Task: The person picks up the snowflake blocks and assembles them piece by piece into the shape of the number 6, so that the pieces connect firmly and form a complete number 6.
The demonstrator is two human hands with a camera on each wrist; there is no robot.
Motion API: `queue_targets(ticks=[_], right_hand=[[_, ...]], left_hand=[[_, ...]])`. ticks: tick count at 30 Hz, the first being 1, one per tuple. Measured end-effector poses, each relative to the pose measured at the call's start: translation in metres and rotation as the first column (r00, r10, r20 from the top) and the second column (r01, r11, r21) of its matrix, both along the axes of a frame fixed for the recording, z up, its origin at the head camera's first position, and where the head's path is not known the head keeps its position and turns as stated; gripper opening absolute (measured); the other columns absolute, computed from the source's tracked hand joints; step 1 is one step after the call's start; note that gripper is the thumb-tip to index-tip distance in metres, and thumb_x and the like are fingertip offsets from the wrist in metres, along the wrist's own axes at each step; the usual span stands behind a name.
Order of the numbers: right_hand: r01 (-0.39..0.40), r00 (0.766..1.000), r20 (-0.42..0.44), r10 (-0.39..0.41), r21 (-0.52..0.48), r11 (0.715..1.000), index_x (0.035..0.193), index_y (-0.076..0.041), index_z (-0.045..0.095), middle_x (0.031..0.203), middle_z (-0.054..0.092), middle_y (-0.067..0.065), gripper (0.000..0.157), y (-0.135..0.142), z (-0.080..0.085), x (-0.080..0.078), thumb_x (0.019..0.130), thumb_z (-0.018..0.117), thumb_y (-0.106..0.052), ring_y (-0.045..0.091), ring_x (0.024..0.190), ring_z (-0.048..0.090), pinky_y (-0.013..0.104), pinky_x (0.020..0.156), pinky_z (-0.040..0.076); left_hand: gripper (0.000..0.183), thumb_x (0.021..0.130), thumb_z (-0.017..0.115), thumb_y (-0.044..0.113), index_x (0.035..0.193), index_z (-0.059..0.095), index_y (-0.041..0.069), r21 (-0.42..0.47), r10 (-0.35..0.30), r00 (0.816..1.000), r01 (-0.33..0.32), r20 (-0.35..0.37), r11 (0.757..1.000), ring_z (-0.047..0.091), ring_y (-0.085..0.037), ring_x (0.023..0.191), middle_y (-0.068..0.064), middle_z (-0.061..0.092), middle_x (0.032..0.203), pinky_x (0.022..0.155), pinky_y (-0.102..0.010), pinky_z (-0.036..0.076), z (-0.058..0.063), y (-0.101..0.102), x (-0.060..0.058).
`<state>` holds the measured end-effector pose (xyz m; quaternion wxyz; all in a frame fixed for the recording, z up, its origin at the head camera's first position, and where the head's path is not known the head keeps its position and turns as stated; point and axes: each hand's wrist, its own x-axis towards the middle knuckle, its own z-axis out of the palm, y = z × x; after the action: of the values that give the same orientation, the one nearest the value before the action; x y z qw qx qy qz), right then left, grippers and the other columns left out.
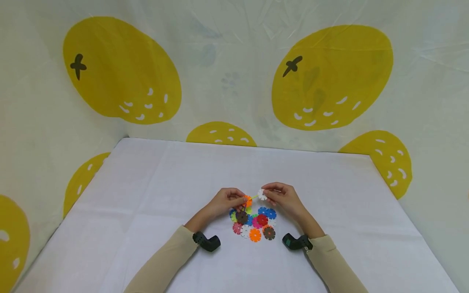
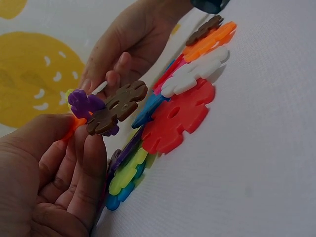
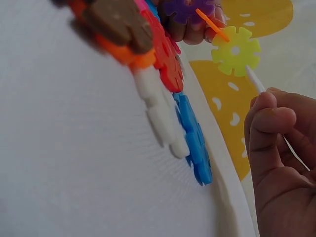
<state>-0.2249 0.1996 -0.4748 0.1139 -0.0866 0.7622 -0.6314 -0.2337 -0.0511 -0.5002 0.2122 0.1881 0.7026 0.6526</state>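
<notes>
My left hand (image 1: pixel 229 200) pinches an orange notched disc (image 1: pixel 248 201) between thumb and fingers. The orange disc belongs to a linked chain of flower-shaped discs: a brown disc (image 2: pixel 129 98), a purple disc (image 2: pixel 85 102) and a yellow disc (image 3: pixel 226 58) join on. With thumb and fingertips, my right hand (image 1: pixel 283 194) pinches a white disc (image 1: pixel 262 195). Seen edge-on in the right wrist view, the white disc meets the yellow one's rim; how deep it sits in a slot I cannot tell. Both hands are raised above a pile of loose discs.
On the white-covered table (image 1: pixel 154 195) lie several loose discs, overlapping: an orange one (image 1: pixel 255 235), a brown one (image 1: pixel 269 233), a red one (image 2: pixel 180 118) and blue ones (image 1: pixel 271 213) among them. Behind the table hangs a pale curtain (image 1: pixel 227 81) with yellow fruit prints.
</notes>
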Motion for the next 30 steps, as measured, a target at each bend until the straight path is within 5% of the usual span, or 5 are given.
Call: queue_targets(ticks=[10,30], right_hand=[[-0.006,1.0,0.002,0.006,0.005,1.0,0.116,0.006,0.063,0.095,0.065,0.007,0.029,-0.0047,-0.0009,0.0023,0.093,0.066,-0.012,0.013,0.064,0.057,0.018,0.064,0.052],[-0.007,0.999,-0.032,0.009,0.068,0.998,0.112,0.007,0.066,0.095,0.068,0.016,0.025,-0.0074,-0.0016,0.0014,0.092,0.067,-0.009,0.016,0.062,0.059,0.02,0.061,0.052]], left_hand=[[0.021,0.095,0.063,0.01,0.105,0.064,-0.009,-0.005,-0.02,0.998,0.02,-0.058,1.0,0.064,-0.01,0.066,-0.013,0.072,0.088,0.068,-0.025,0.056,-0.0023,-0.0003,0.0008],[0.021,0.092,0.068,0.013,0.102,0.068,-0.005,-0.088,0.017,0.996,-0.026,-0.093,0.996,0.063,-0.01,0.066,-0.011,0.072,0.085,0.067,-0.022,0.054,0.0029,0.0008,0.003]])
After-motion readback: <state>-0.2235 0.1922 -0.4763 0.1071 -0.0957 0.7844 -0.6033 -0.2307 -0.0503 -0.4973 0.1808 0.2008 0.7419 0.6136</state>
